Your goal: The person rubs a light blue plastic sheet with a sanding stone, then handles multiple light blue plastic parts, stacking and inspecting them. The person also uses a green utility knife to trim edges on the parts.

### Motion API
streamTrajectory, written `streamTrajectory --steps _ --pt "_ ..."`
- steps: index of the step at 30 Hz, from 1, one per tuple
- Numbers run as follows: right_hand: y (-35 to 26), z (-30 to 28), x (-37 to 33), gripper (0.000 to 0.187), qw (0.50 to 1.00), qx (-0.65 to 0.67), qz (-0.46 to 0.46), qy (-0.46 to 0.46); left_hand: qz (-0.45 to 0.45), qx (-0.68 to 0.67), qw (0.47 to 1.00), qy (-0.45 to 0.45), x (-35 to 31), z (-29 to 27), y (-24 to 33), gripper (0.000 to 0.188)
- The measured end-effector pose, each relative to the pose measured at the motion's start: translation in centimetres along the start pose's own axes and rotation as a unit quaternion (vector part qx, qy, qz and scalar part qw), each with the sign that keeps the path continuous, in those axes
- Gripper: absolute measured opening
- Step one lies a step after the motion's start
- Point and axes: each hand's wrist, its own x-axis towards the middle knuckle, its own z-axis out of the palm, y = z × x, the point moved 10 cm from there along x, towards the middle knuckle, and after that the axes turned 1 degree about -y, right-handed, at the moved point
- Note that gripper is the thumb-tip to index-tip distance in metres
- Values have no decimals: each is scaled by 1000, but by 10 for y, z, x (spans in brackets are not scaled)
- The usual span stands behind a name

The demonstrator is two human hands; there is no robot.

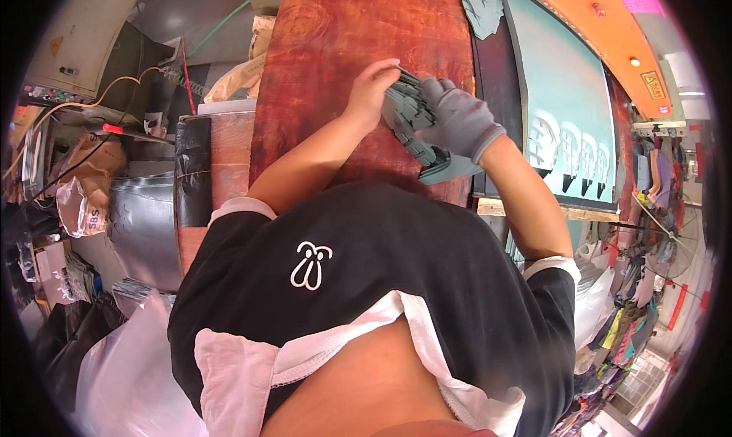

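Note:
A thick bundle of grey-green cut pieces [408,115], flat and strap-like with notched edges, is between my two hands over the wooden table. My bare left hand [371,90] grips the bundle's far left edge, with the thumb side toward it and some fingers hidden. On the right side, my right hand [463,121] in a grey glove closes on the same bundle, its fingers bent over the upper part. The bundle's lower end hangs tilted toward me. A flat grey-green piece [457,169] shows just below the gloved hand, close to the table's edge.
The reddish wooden table [328,33] lies in front. To its right, a pale teal sheet [560,79] bears several cut shapes near its close end, beneath an orange machine beam [610,25]. Crumpled teal scrap [482,9] lies at the far right. Paper sacks [91,185] stand left.

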Motion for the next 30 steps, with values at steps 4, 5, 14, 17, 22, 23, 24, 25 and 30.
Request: streamTrajectory --steps 4,5,14,17,22,23,24,25,30 --pt "10 -3 5 66 997 -15 59 -45 -1 -26 1000 14 -1 3 5 39" --pt "1 -1 5 65 997 -22 27 -62 -18 -17 1000 11 -2 6 5 40" --pt "-37 -6 3 76 999 -36 -24 -10 119 121 985 12 -22 -5 42 43" --pt "-34 17 18 83 996 -50 0 -79 85 100 991 12 -13 -16 26 45" --pt "-33 8 41 66 988 -64 19 -141 59 66 996 24 -8 -22 29 39" --pt "-33 3 41 63 986 -62 19 -151 74 86 993 22 -10 -21 35 38" --pt "-34 -10 39 60 991 -41 7 -126 130 145 981 20 -16 -18 49 37" --pt "-36 -17 36 60 994 -39 1 -107 192 206 960 13 -23 -13 62 36" --pt "-51 -5 39 64 993 -91 -27 -71 103 204 973 19 -17 -26 43 36"
